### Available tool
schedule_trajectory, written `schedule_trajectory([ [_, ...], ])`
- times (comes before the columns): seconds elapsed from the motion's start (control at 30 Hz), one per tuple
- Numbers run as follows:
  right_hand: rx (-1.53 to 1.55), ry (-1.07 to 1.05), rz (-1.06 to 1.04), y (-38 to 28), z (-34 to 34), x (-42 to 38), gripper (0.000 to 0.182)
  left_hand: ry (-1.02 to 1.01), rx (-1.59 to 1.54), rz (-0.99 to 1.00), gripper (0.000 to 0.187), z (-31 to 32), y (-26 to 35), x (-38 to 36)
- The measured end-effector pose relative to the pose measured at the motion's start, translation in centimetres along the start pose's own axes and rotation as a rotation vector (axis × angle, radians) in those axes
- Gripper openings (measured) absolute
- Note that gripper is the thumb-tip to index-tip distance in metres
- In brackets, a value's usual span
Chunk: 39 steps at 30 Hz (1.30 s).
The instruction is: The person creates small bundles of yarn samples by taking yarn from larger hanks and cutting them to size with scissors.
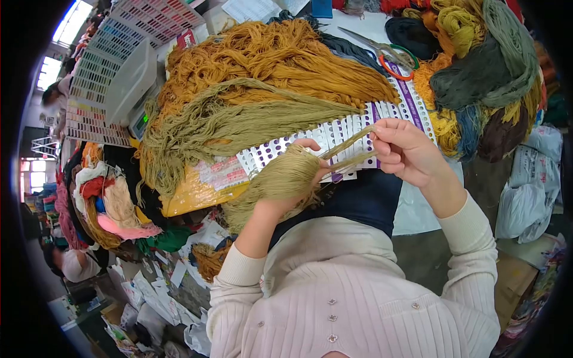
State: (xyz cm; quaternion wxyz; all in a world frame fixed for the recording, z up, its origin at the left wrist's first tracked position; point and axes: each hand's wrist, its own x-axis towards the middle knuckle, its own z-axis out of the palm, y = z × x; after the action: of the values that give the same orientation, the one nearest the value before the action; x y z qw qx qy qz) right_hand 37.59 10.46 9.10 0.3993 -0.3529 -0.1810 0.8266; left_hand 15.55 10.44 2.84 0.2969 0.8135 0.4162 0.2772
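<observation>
A hank of olive-green thread is draped over my left hand, whose fingers are wrapped round it and partly covered by the strands. From there, a loop of the thread stretches across to my right hand, which pinches its end between thumb and fingers. Just beyond both hands lies a larger bundle of olive thread. White cards with rows of punched holes lie beneath the stretched strands. Behind, a thick heap of orange-brown thread spreads over the table.
Scissors with orange and green handles lie at the back right. Dark green thread hangs in a pile at the right. Colour sample charts and a scale with a lit display stand at the left. Plastic bags sit far right.
</observation>
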Motion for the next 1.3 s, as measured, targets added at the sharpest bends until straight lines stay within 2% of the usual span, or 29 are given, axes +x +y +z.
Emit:
schedule_trajectory([
  [0.07, -0.019, 0.032, -0.022, -0.1, -0.3, 0.0, 0.010, -0.048, 0.060, -0.020, 0.012, -1.0, 0.2, 0.2],
  [0.17, -0.131, 0.088, -0.044, -0.1, -1.3, 0.3, 0.011, 0.035, 0.069, 0.111, 0.009, -2.0, -0.3, 0.3],
  [0.27, -0.308, 0.175, -0.120, 0.1, -1.4, 0.6, 0.012, -0.131, -0.262, -0.323, 0.008, -2.8, 1.0, 0.0],
  [0.37, -0.374, 0.190, -0.167, 0.2, -1.5, 0.9, 0.013, -0.157, -0.308, -0.501, 0.009, -3.4, 2.5, 0.2],
  [0.57, -0.528, 0.247, -0.202, 0.2, -2.5, 1.2, 0.013, 0.198, -0.442, -0.486, 0.010, -3.0, 2.0, -0.2],
  [0.67, -0.639, 0.245, -0.103, -0.1, -3.2, 0.9, 0.011, 0.233, -0.488, -0.552, 0.012, -3.2, 1.2, -0.2],
  [0.77, -0.815, 0.124, 0.012, -0.6, -2.9, 0.4, 0.012, 0.247, -0.608, -0.527, 0.012, -3.4, 1.4, 0.1],
  [0.87, -1.082, -0.112, -0.133, -0.4, -5.4, 0.4, 0.014, 0.306, -0.765, -0.612, 0.011, -3.7, 1.7, 0.2],
  [0.97, -1.312, -0.031, 0.003, -1.4, -5.7, 0.1, 0.016, 0.212, -0.839, -0.540, 0.010, -4.2, 1.0, -0.2],
  [1.07, -0.878, 0.092, 0.224, -1.9, -4.4, -0.1, 0.017, 0.085, -0.864, -0.520, 0.010, -4.7, 1.9, -0.6],
  [1.17, -0.203, -0.050, 0.045, -0.7, -5.4, 1.1, 0.017, -0.116, -0.903, -0.561, 0.011, -5.3, 2.7, -0.4],
  [1.27, -0.010, 0.070, -0.135, 1.4, -2.9, 2.7, 0.017, -0.196, -0.898, -0.500, 0.011, -5.4, 3.5, -0.4],
  [1.3, 0.001, 0.062, -0.137, 2.1, -1.4, 3.1, 0.017, -0.183, -0.883, -0.535, 0.010, -5.3, 3.6, -0.2],
])
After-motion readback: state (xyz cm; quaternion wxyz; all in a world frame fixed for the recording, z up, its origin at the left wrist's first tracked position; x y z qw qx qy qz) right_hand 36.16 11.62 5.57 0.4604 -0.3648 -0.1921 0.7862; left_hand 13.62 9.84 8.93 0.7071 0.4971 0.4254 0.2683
